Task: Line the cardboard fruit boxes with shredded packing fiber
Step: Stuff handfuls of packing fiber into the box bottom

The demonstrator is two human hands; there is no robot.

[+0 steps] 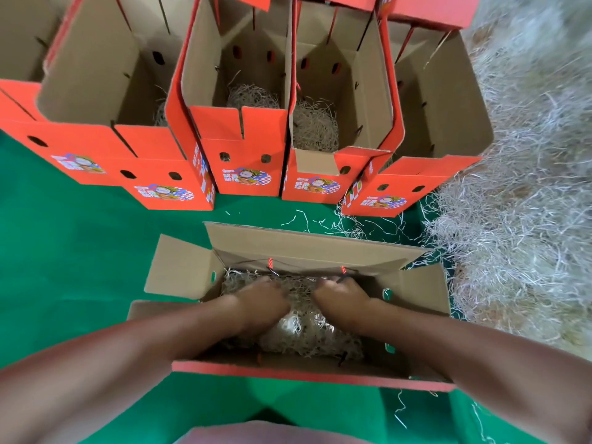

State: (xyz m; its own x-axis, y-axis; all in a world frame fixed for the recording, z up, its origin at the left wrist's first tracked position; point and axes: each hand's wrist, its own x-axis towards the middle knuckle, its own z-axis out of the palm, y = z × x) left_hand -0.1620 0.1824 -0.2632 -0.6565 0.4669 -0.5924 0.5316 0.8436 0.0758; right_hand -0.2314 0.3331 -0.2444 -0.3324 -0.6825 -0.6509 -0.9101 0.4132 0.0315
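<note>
Green mat (80,251), near edge: left hand (262,299) and right hand (342,296) are sinking into light, springy fiber (307,334) in the open box (314,374) (fingers buried, grip unclear); it's asking for loose handfuls.

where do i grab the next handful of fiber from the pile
Take the pile at its loose left edge, reaching right and down with spread fingers. Strands there lie fluffed and straggling, right beside the near box.
</note>
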